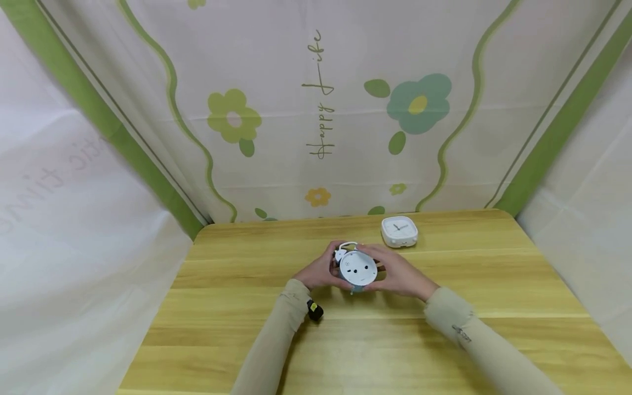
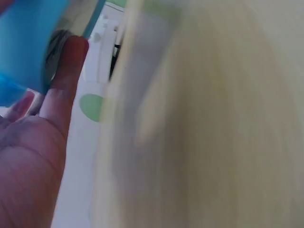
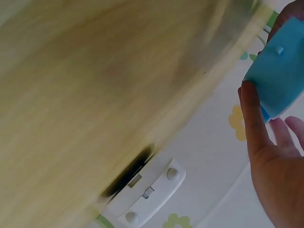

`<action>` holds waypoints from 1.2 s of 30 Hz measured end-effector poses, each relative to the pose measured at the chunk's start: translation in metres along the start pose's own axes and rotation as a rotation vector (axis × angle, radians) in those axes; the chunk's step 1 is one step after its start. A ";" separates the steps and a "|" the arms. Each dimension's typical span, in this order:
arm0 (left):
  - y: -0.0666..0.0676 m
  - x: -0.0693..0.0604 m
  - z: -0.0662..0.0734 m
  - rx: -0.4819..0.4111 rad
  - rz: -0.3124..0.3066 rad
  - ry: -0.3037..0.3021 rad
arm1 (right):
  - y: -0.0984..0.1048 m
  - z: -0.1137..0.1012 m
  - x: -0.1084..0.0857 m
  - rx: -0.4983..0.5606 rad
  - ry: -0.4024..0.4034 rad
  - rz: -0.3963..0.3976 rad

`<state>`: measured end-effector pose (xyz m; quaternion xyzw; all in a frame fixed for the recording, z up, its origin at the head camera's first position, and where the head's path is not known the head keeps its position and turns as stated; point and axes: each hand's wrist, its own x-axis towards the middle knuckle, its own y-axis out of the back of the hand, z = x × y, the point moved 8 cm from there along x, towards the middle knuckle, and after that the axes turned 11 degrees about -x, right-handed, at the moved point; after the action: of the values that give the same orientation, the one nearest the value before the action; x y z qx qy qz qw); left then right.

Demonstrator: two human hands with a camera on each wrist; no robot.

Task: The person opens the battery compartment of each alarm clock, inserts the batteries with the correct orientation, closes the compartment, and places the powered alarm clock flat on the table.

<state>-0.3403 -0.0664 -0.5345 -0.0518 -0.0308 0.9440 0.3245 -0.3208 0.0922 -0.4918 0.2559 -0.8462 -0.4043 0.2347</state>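
Between both hands, a twin-bell alarm clock [image 1: 358, 268] is held up off the wooden table, its white back with small dark knobs turned toward me. A white handle arches over its top, and its side is light blue, as the blue case [image 3: 281, 71] in the right wrist view shows. My left hand [image 1: 322, 272] grips the clock's left side, thumb low and fingers near the bell. My right hand [image 1: 401, 274] holds the opposite side, fingers along the top right and thumb below. Its front dial is hidden in the head view.
Behind the right hand, a white rounded-square clock [image 1: 399, 231] lies face up near the back edge of the table [image 1: 237, 329]. A black wrist device [image 1: 315, 310] sits at my left cuff. Printed curtains [image 1: 276, 164] enclose the back and sides.
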 end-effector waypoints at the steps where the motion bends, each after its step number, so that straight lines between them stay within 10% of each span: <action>1: 0.002 0.000 -0.001 0.012 0.004 -0.002 | -0.001 0.001 0.002 -0.021 -0.005 0.005; 14: 0.024 0.005 -0.006 0.326 0.098 0.034 | -0.019 0.007 0.018 -0.183 -0.081 0.019; 27: 0.032 0.009 -0.012 0.245 0.103 0.083 | -0.025 0.010 0.025 -0.244 -0.162 -0.009; 36: 0.027 0.008 -0.008 0.347 0.115 0.056 | -0.027 0.012 0.027 -0.264 -0.190 -0.023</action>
<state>-0.3617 -0.0826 -0.5455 -0.0228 0.1446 0.9503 0.2747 -0.3419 0.0678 -0.5151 0.1930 -0.8012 -0.5370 0.1805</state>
